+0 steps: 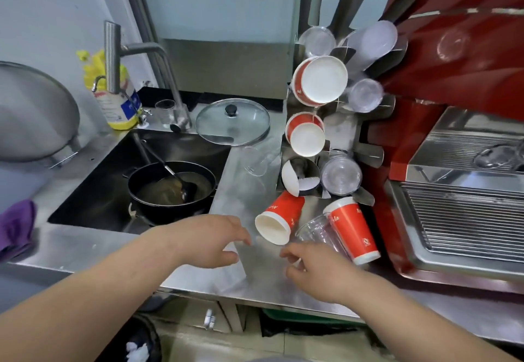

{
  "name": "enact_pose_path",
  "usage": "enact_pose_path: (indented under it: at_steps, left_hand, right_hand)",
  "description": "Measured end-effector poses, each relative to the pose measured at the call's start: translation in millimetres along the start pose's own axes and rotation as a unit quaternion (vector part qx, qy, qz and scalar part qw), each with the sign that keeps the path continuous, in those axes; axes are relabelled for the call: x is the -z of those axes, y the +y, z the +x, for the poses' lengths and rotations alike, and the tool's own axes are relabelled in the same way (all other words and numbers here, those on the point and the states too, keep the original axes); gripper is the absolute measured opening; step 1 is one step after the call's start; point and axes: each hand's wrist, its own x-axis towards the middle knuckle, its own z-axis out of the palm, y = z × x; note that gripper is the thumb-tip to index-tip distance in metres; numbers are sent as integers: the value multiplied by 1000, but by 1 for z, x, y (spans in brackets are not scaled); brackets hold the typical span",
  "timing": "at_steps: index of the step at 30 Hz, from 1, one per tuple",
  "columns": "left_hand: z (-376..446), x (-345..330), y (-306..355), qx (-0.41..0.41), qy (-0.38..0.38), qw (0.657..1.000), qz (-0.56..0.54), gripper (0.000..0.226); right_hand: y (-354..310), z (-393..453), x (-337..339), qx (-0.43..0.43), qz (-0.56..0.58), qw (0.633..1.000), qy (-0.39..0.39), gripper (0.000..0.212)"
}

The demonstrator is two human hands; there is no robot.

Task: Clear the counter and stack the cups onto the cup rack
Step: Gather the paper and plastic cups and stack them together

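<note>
Fingers of both hands are loosely spread and hold nothing. The left hand (211, 241) hovers over the steel worktop (255, 273) just short of the tipped red cup (279, 221), which lies on its side with its mouth toward the person, at the foot of the rack (337, 132). The right hand (314, 271) hangs low over the worktop near a clear cup (320, 232) lying on its side against a second red cup (353, 231), which leans tilted with its mouth down and toward the front edge.

The rack already carries red paper cups and clear cups in its angled sleeves; the lower left sleeve looks only partly filled, though I cannot tell what sits in it. Another clear cup (256, 160) lies faintly visible on the worktop between the rack and the glass lid (232, 122).

To do this step well, I would take the nearest red cup around its body, not its rim, so the paper wall does not crush. Turn it to match the cups already in a sleeve before sliding it in. Lift the clear cup before the leaning red one, since the two touch and one may roll when the other goes. Sort by kind: red into red, clear into clear. Keep sleeves and wrists away from the sink (136, 180) edge and the pan (171, 184).
</note>
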Motion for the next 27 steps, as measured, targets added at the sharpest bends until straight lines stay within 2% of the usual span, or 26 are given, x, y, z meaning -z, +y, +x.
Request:
enact_pose_path:
  at_steps: [5, 10, 12, 15, 16, 19, 24, 27]
  left_hand:
    - [14, 6, -19, -11, -31, 999, 24, 70]
    - [32, 3, -43, -62, -95, 991, 66, 79]
    - [38, -1, -56, -91, -103, 987, 89, 82]
    - [45, -7, -77, -140, -108, 976, 129, 87]
    - [47, -9, -81, -160, -107, 971, 142, 89]
    - [52, -16, -92, -208, -108, 957, 172, 91]
    - [67, -28, -106, -253, -90, 952, 149, 94]
    - [76, -32, -109, -265, -81, 951, 135, 96]
  right_hand:
    - [-3, 19, -6, -5, 9, 1000, -4, 41]
    - [-14, 41, -28, -36, 12, 999, -6, 41]
    - [-23, 47, -37, -54, 20, 998, -9, 48]
    - [-38, 55, -50, -79, 42, 996, 1, 71]
    - [-42, 57, -54, -89, 41, 995, -5, 70]
    - [-59, 65, -66, -112, 35, 993, -22, 49]
    - [-72, 69, -77, -156, 68, 985, -17, 70]
    - [-77, 68, -79, -186, 92, 978, -3, 71]
